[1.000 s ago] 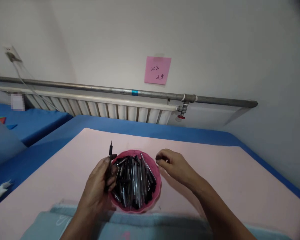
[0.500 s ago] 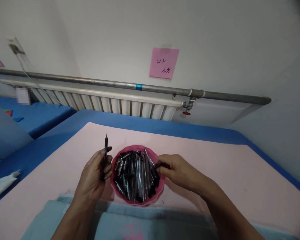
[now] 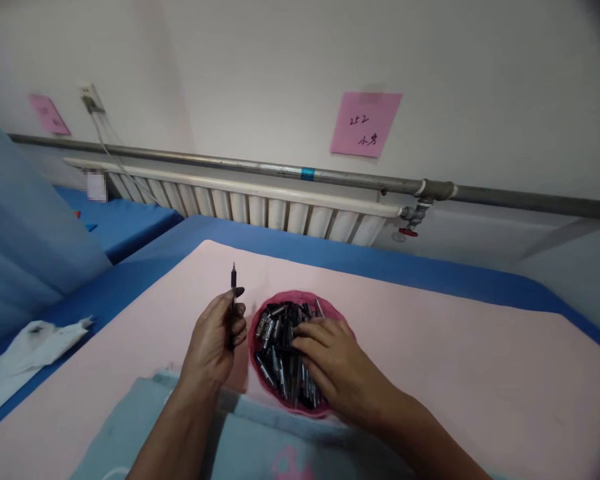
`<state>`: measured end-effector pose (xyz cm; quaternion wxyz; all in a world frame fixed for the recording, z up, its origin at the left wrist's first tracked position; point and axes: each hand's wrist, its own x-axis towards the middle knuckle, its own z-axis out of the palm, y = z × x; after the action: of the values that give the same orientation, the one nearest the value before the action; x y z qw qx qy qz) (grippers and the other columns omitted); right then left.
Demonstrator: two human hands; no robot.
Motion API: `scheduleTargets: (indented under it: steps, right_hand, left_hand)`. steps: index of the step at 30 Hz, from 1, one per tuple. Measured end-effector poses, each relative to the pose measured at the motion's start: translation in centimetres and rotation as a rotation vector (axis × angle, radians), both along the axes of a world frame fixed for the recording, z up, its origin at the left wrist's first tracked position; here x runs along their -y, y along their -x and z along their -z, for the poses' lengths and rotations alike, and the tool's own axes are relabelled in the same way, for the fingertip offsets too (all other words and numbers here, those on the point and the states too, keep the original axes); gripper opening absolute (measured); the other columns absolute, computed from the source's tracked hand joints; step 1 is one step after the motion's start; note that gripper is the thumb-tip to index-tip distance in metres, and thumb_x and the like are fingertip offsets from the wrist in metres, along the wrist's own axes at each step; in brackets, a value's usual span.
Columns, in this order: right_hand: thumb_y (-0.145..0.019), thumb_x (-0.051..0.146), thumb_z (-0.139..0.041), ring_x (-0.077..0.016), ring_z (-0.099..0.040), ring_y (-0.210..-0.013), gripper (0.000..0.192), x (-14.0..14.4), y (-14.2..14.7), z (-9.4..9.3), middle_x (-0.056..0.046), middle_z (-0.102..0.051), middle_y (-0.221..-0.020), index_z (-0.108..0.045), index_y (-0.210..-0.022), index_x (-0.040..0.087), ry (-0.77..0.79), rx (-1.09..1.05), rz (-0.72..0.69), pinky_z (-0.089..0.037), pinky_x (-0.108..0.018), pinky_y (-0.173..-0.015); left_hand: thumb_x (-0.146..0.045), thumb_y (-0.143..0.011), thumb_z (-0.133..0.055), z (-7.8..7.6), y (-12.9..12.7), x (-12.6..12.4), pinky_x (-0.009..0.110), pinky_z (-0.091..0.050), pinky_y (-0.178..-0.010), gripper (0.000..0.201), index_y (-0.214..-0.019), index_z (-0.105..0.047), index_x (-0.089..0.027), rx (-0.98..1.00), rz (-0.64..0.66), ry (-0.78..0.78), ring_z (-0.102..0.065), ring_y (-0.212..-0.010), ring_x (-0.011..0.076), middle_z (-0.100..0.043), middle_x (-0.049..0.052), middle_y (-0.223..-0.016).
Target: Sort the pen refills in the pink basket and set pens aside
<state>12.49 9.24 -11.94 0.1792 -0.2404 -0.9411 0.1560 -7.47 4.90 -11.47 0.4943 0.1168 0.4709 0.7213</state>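
Note:
My left hand (image 3: 215, 337) is closed around a dark pen (image 3: 233, 277), held upright with its pointed tip up, to the left of the basket. A pink scalloped basket (image 3: 257, 377) holds a pile of pen parts: short dark pieces (image 3: 267, 363) on the left and long clear tubes (image 3: 310, 387) partly under my right hand. My right hand (image 3: 335, 353) lies over the basket's right half, fingers apart and bent down, fingertips touching the dark pieces. No gripped part shows in it. Both hands have dark smudges on the fingers.
The basket stands on a pink sheet (image 3: 430, 333) over a blue surface (image 3: 370, 257). Light blue cloth (image 3: 250, 433) covers the near edge. White tissue (image 3: 35, 353) lies at left. Behind are a radiator (image 3: 275, 213), a metal pipe (image 3: 260, 165) and a pink note (image 3: 366, 125).
My right hand has moved from the basket's right rim to over the pile, its fingers now reaching among the parts. My left hand keeps the pen upright. The view has turned slightly left.

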Motion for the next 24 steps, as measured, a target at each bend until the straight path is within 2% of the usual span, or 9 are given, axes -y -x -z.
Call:
scheduleTargets:
  steps: [7, 17, 21, 24]
  right_hand:
    - [-0.083, 0.016, -0.050, -0.0279, -0.044, -0.115, 0.028, 0.4, 0.6, 0.0, -0.004, -0.059, -0.123, -0.063, -0.107, 0.023, -0.004, 0.093, -0.015, -0.032, -0.049, -0.096]
    - [-0.085, 0.018, -0.049, -0.0246, -0.051, -0.107, 0.023, 0.3, 0.1, 0.2, -0.005, -0.063, -0.114, -0.064, -0.102, 0.023, -0.010, -0.037, 0.021, -0.038, -0.045, -0.092]
    - [-0.086, 0.017, -0.046, -0.0233, -0.054, -0.102, 0.022, -1.7, -0.5, 0.8, -0.008, -0.063, -0.109, -0.065, -0.097, 0.021, -0.083, -0.140, 0.197, -0.041, -0.043, -0.087]
    - [-0.083, 0.015, -0.046, -0.0232, -0.054, -0.099, 0.022, -3.8, -0.5, 1.1, -0.008, -0.063, -0.107, -0.065, -0.093, 0.020, -0.084, -0.124, 0.342, -0.041, -0.043, -0.087]
  left_hand:
    - [-0.032, -0.068, -0.068, 0.2, -0.2, 0.0, 0.016, -0.018, -0.037, 0.027, -0.087, -0.058, -0.015, 0.003, 0.017, -0.001, -0.034, -0.038, 0.0025, -0.051, -0.004, -0.055]
    - [-0.033, -0.070, -0.066, 0.4, -0.3, 0.0, 0.017, -0.019, -0.037, 0.027, -0.088, -0.059, -0.014, -0.003, 0.037, 0.028, -0.033, -0.039, 0.0026, -0.051, -0.004, -0.056]
    - [-0.034, -0.070, -0.066, 0.4, -0.5, -0.1, 0.017, -0.020, -0.037, 0.028, -0.088, -0.059, -0.014, 0.001, 0.032, 0.030, -0.034, -0.039, 0.0031, -0.051, -0.004, -0.055]
    - [-0.034, -0.069, -0.067, 0.3, -0.7, -0.1, 0.017, -0.020, -0.037, 0.028, -0.088, -0.059, -0.014, -0.001, 0.026, 0.042, -0.035, -0.040, 0.0034, -0.050, -0.004, -0.055]
